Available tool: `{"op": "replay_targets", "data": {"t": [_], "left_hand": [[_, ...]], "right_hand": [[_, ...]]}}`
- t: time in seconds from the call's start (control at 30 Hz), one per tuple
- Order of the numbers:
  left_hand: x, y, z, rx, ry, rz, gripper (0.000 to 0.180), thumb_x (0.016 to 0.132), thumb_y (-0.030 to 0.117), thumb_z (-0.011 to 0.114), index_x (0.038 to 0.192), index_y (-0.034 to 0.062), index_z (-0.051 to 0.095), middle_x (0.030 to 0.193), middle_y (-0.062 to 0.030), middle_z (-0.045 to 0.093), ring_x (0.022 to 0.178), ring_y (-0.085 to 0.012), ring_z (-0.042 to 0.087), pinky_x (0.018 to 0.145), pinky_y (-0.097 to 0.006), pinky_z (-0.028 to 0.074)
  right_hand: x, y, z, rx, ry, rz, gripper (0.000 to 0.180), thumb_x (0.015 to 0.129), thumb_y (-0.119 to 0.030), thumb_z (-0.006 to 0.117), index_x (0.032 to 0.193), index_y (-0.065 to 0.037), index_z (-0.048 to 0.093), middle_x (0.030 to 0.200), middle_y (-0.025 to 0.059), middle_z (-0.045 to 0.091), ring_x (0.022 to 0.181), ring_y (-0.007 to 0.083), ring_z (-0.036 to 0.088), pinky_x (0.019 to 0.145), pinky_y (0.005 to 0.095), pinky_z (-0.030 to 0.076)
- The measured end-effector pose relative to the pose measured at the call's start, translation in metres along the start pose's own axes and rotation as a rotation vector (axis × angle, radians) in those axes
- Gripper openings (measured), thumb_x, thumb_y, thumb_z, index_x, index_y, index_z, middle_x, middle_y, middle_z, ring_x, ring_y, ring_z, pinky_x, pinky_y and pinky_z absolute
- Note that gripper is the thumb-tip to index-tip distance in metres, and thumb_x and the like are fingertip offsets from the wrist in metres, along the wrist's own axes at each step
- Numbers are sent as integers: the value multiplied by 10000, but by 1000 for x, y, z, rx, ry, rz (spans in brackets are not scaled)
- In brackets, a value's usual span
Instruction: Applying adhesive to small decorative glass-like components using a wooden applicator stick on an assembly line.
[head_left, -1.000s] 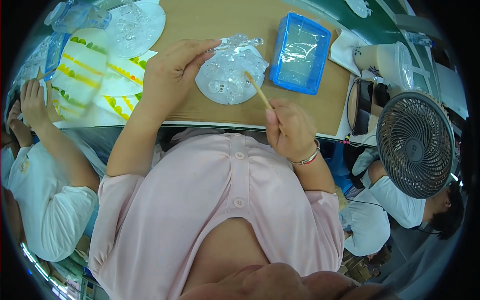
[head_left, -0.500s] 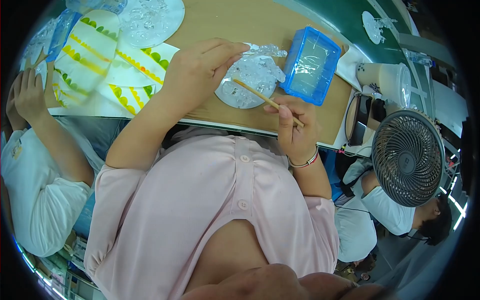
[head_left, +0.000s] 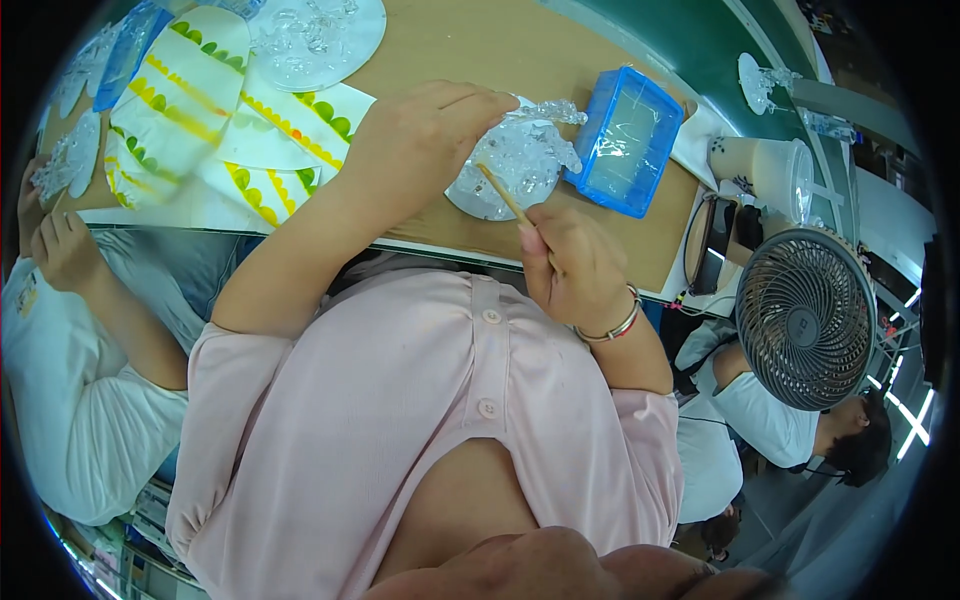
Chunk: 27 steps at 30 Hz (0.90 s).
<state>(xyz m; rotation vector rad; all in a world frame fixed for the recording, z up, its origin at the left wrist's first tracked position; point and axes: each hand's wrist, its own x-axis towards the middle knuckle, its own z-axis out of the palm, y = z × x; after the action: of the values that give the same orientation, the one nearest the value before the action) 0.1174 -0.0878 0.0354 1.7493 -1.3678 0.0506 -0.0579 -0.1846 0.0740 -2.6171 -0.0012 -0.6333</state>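
Note:
A round white disc carrying a cluster of clear, glassy-looking pieces lies on the brown table covering in front of me. My left hand is closed at the disc's upper left, its fingertips beside a long clear piece. What those fingers hold, if anything, is hidden. Below and right of the disc, my right hand is closed around a thin wooden stick. The stick's tip points up and left, over the clear pieces; I cannot tell whether it touches them.
A blue-rimmed clear box stands right of the disc. Farther right are a lidded cup and a dark fan. Patterned white sheets and another loaded disc lie left. A co-worker's hand is far left.
My right hand has turned, knuckles now more upward, with the stick still in it. My left hand stays by the disc. The view has shifted slightly. The co-worker's hands have moved apart.

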Motion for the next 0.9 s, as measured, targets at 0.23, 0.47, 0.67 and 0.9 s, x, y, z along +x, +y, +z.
{"op": "replay_targets", "data": {"t": [0.23, 0.47, 0.67, 0.9], "left_hand": [[-2, -2, -3, 61, -65, 45, 298, 746, 40, 580, 1037, 66, 633, 936, -77, 665, 869, -243, 642, 729, -338, 517], [-3, -3, 0, 50, -79, 37, 286, 751, 39, 575, 1028, 67, 637, 930, -80, 664, 863, -246, 638, 736, -339, 514], [2, -1, 3, 61, -4, 52, 195, 790, 53, 656, 980, 93, 663, 872, -54, 677, 772, -232, 644, 639, -317, 517], [2, 2, 0, 77, -33, 35, 219, 754, 34, 596, 964, 66, 647, 881, -68, 665, 800, -239, 640, 671, -330, 518]], "right_hand": [[9, -3, 2, -134, -137, -88, 175, 788, -29, 681, 868, -37, 526, 852, 118, 638, 612, 245, 598, 524, 313, 467], [29, -2, 8, -226, -229, -112, 190, 797, -105, 702, 821, -64, 518, 766, 90, 605, 574, 232, 579, 478, 338, 437], [40, 14, -7, -250, 41, 196, 157, 880, -141, 647, 833, -68, 517, 588, 72, 565, 489, 237, 581, 441, 320, 417], [18, 20, -21, -139, 11, 353, 158, 911, -145, 611, 832, -61, 504, 619, 45, 625, 494, 166, 606, 455, 267, 440]]}}
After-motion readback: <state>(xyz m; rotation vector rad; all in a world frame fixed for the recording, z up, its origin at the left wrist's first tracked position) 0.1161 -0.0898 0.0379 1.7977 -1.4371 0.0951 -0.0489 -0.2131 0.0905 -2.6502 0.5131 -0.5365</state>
